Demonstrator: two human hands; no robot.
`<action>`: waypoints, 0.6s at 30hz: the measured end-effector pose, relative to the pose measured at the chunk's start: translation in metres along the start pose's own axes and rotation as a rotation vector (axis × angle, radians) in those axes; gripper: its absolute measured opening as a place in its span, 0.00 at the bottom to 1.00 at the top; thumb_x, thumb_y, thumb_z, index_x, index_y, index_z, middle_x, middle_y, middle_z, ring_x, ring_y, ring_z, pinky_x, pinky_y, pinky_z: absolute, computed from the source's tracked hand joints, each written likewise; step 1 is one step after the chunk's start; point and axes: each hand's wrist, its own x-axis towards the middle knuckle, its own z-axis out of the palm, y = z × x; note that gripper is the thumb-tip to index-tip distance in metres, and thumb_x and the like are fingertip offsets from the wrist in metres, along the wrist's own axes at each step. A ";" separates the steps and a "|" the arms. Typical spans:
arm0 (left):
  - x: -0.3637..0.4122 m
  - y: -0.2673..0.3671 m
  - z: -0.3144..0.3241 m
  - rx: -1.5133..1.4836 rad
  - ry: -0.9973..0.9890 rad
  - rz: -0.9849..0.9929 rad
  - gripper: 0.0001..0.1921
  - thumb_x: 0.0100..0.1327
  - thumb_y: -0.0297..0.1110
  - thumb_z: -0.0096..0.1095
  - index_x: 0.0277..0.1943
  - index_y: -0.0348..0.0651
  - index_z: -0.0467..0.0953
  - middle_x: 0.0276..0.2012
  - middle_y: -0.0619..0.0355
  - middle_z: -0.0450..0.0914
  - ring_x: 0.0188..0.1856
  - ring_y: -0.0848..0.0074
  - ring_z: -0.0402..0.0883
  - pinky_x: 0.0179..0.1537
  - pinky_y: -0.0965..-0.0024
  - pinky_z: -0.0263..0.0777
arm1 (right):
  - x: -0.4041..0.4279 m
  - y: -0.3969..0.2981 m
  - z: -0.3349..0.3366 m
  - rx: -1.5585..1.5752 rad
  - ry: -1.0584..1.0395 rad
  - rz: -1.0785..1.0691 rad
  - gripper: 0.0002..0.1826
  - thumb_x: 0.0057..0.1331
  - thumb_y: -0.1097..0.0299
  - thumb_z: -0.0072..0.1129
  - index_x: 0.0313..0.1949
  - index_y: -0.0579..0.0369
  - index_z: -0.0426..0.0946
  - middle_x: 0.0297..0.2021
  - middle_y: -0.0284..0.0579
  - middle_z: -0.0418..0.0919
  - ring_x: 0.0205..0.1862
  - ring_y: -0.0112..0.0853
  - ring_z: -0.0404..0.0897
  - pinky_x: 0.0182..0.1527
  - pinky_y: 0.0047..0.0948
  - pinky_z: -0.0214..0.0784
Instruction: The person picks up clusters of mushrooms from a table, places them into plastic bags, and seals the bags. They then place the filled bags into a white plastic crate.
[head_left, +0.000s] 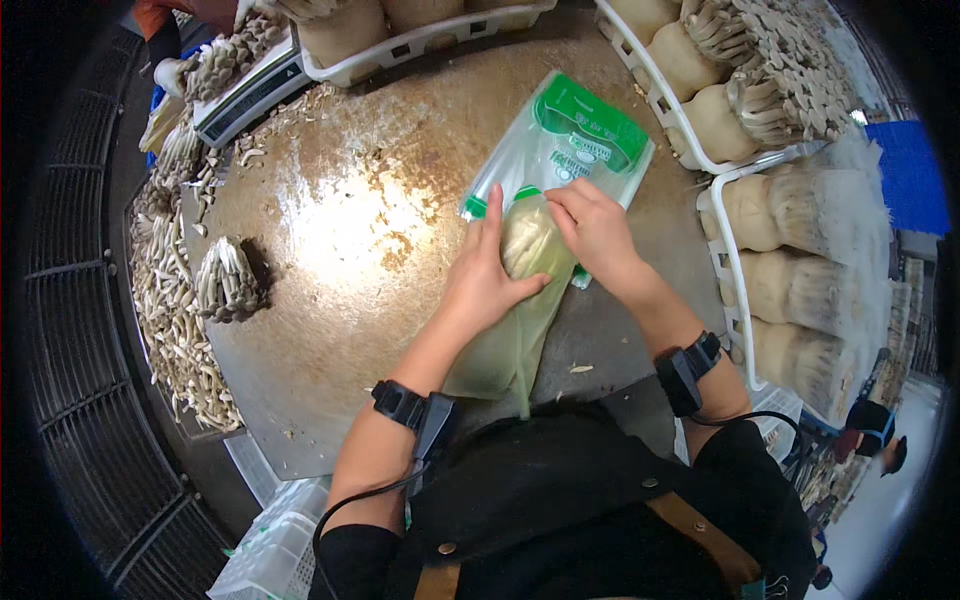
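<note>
My left hand (487, 274) lies around the side of a clear plastic bag (536, 300), its thumb across the front. Pale mushrooms (527, 238) show through the film in the bag's far part, while the near part hangs slack towards my apron. With bent fingers, my right hand (592, 225) pinches the far right edge of this bag. Just beyond both hands, a stack of flat bags with green printed ends (592, 124) lies on the metal table (420, 135). A loose mushroom cluster (227, 281) stands at the table's left side.
Mushroom pieces (176, 322) are heaped along the left edge. A weighing scale (251, 94) bearing mushrooms stands far left, near another person's arm (161, 45). White plastic baskets (739, 277) of bottles with mushrooms line the right; another basket (442, 37) stands at the back.
</note>
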 end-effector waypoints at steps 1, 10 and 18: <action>0.005 0.002 0.000 0.009 0.002 -0.017 0.63 0.45 0.39 0.79 0.75 0.40 0.35 0.58 0.35 0.65 0.58 0.50 0.71 0.57 0.61 0.69 | 0.000 -0.002 -0.002 -0.030 0.032 -0.026 0.06 0.63 0.70 0.58 0.37 0.56 0.80 0.30 0.46 0.75 0.35 0.43 0.78 0.38 0.36 0.72; 0.057 -0.024 0.007 -0.207 0.026 -0.096 0.50 0.46 0.34 0.77 0.71 0.35 0.55 0.61 0.39 0.67 0.52 0.58 0.79 0.53 0.65 0.73 | -0.018 -0.027 0.004 -0.295 -0.064 -0.412 0.06 0.53 0.73 0.56 0.33 0.54 0.74 0.28 0.40 0.70 0.34 0.35 0.76 0.36 0.36 0.71; 0.032 -0.009 0.023 -0.818 0.175 -0.307 0.29 0.57 0.30 0.69 0.61 0.34 0.69 0.53 0.53 0.76 0.49 0.73 0.77 0.50 0.73 0.72 | -0.062 -0.007 -0.026 -0.361 0.044 0.154 0.07 0.60 0.71 0.56 0.37 0.53 0.70 0.32 0.48 0.75 0.38 0.45 0.78 0.39 0.43 0.72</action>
